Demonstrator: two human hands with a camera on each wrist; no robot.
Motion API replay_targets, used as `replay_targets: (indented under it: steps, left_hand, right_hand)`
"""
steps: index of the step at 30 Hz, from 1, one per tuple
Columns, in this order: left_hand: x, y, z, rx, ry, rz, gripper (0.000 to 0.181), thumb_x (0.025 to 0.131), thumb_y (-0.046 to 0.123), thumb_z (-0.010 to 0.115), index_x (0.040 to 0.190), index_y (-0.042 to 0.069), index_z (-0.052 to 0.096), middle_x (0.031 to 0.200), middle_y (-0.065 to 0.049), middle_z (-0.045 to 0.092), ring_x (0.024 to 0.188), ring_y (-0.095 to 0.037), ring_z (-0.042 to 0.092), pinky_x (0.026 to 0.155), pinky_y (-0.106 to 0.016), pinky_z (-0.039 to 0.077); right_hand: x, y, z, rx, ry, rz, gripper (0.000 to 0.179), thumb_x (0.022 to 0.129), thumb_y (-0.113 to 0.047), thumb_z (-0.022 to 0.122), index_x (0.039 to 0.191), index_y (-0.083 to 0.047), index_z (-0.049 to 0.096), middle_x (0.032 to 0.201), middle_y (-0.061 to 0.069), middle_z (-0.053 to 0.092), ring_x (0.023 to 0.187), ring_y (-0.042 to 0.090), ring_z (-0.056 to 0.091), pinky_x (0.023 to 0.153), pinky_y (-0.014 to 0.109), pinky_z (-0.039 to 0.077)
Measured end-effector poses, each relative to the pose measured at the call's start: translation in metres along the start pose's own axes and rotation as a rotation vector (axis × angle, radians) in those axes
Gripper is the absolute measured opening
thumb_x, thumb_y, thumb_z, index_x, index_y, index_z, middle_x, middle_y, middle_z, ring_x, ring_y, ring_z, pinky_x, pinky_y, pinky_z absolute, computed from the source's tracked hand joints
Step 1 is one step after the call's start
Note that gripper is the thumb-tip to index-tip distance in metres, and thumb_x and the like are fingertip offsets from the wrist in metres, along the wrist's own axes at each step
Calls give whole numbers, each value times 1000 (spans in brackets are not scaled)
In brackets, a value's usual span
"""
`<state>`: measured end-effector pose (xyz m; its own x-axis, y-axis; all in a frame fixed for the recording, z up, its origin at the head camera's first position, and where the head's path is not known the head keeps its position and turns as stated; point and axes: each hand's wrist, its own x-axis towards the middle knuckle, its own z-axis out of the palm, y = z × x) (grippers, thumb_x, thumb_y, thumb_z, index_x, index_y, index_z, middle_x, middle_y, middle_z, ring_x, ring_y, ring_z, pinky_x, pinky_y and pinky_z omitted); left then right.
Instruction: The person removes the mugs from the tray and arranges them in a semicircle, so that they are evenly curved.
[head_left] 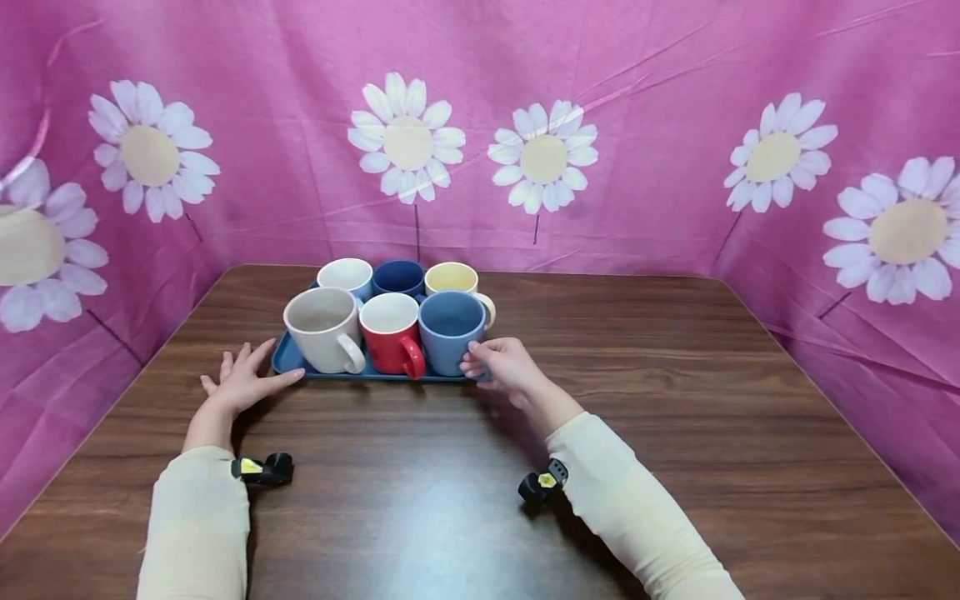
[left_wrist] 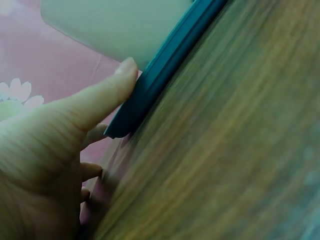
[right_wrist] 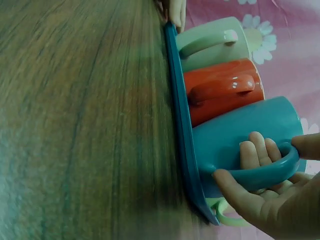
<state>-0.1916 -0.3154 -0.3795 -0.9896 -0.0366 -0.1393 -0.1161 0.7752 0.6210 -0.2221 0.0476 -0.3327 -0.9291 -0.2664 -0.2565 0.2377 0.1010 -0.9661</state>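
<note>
A blue tray [head_left: 288, 357] carries several mugs in two rows. My right hand [head_left: 504, 367] holds the handle of the grey-blue mug [head_left: 448, 337] at the front right; in the right wrist view, fingers pass through the handle [right_wrist: 267, 175]. This mug stands on the tray. My left hand [head_left: 243, 385] is at the tray's left front corner, fingers spread and thumb [left_wrist: 112, 90] touching the rim. Beside it stands a large off-white mug [head_left: 322, 333], then a red mug [head_left: 386, 333] with a white inside.
Behind the front row stand a pale blue mug [head_left: 345, 273] with a white inside, a dark blue mug [head_left: 399, 277] and a yellow mug [head_left: 452, 277]. The brown wooden table [head_left: 675, 400] meets a pink curtain [head_left: 637, 225] with daisies at its back and sides.
</note>
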Motion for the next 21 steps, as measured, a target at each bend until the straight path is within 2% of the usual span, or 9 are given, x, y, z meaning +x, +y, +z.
replay_targets:
  steps: [3, 8, 13, 17, 21]
  left_hand:
    - [1, -1, 1, 16, 0, 2, 90, 76, 55, 53, 138, 5, 9, 133, -35, -9, 115, -51, -21, 73, -68, -19]
    - [2, 0, 3, 14, 2, 6, 90, 76, 56, 52, 138, 5, 11, 132, -36, -9, 114, -51, -22, 72, -68, -20]
    - [1, 0, 5, 20, 7, 2, 91, 75, 57, 52, 138, 5, 11, 132, -36, -9, 114, -51, -22, 72, -68, -20]
    - [1, 0, 6, 24, 10, 8, 91, 75, 57, 52, 138, 5, 11, 132, -36, -9, 114, -52, -21, 72, -68, -19]
    - [2, 1, 6, 29, 10, 9, 91, 75, 57, 52, 138, 5, 12, 132, -36, -9, 114, -52, -21, 72, -69, -19]
  right_hand:
    - [0, -3, 1, 32, 1, 36, 26, 89, -12, 48, 91, 13, 57, 63, 5, 59, 57, 11, 56, 74, 43, 42]
    - [1, -5, 2, 38, 43, 89, 23, 88, -12, 49, 83, 7, 59, 59, 3, 59, 56, 10, 56, 74, 43, 40]
    - [1, -7, 0, 86, 61, 116, 20, 86, -11, 52, 75, 4, 59, 57, 4, 58, 53, 11, 55, 62, 34, 39]
    - [-2, -8, -4, 152, 63, 108, 19, 85, -9, 53, 71, 3, 59, 56, 6, 57, 51, 12, 55, 59, 32, 41]
    - [-9, -12, -9, 190, 43, 45, 18, 85, -7, 52, 71, 3, 58, 57, 6, 58, 52, 11, 56, 67, 35, 46]
